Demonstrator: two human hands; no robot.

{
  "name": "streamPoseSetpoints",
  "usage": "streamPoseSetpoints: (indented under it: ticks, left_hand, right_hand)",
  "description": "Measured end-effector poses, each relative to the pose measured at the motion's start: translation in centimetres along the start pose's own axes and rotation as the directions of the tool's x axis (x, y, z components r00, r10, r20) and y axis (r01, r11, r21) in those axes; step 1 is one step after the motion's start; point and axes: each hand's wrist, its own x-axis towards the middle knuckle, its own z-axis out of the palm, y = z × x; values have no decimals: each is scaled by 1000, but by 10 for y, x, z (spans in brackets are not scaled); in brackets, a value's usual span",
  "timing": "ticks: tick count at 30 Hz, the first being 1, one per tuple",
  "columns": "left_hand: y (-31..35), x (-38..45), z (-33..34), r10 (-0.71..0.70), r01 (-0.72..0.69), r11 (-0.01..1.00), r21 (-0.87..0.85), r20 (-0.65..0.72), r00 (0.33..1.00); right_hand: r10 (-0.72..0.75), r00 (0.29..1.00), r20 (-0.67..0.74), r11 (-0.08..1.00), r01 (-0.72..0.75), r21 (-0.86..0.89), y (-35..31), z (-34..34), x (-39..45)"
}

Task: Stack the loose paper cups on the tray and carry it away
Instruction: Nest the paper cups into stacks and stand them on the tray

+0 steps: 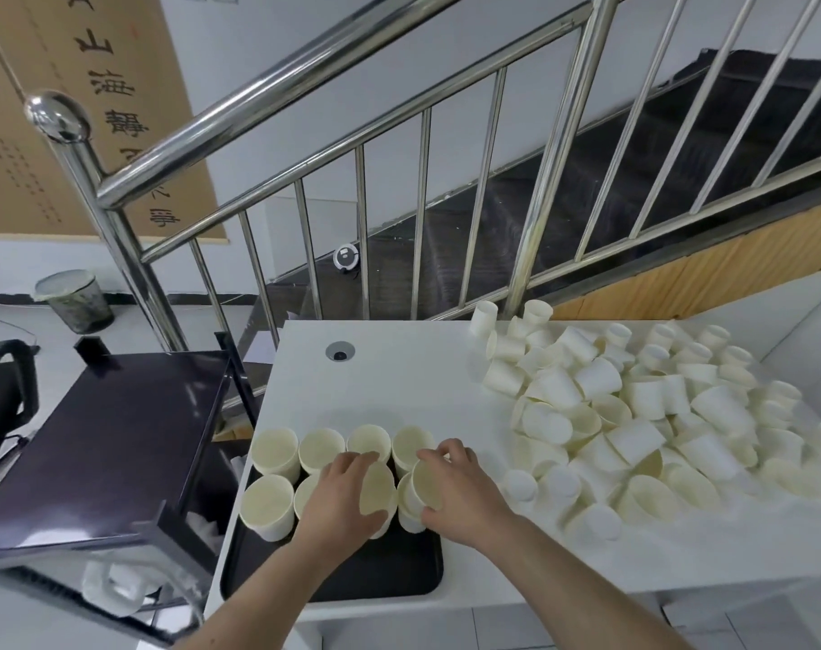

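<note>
Now, left to right | upright cups [274,455] fill your black tray [390,574] at the bench [399,382] edge | your left hand [340,494] grips one tilted cup [377,491] | your right hand [455,490] grips another [426,485] | loose cups [634,415] heaped right.

Upright cups [275,450] on black tray [390,574]
</note>
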Motion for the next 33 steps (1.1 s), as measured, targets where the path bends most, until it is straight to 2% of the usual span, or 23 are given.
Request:
streamPoseSetpoints:
  ticks: [10, 16, 27, 33]
  left_hand:
    - [-15, 18, 19, 7, -22, 994, 106, 135, 991]
    - [-18, 22, 24, -15, -6, 984, 178, 117, 993]
    - [-10, 24, 25, -25, 9, 987, 162, 93, 995]
    - [21, 32, 23, 25, -32, 993, 110, 64, 998]
  right_hand:
    - [34, 993, 113, 999, -34, -2, 5, 22, 19]
    - [41, 989, 142, 999, -38, -25, 12, 31, 26]
    - [5, 995, 99, 1000, -5, 0, 21, 34, 20]
    - [25, 1000, 4, 1000, -25, -13, 40, 5, 4]
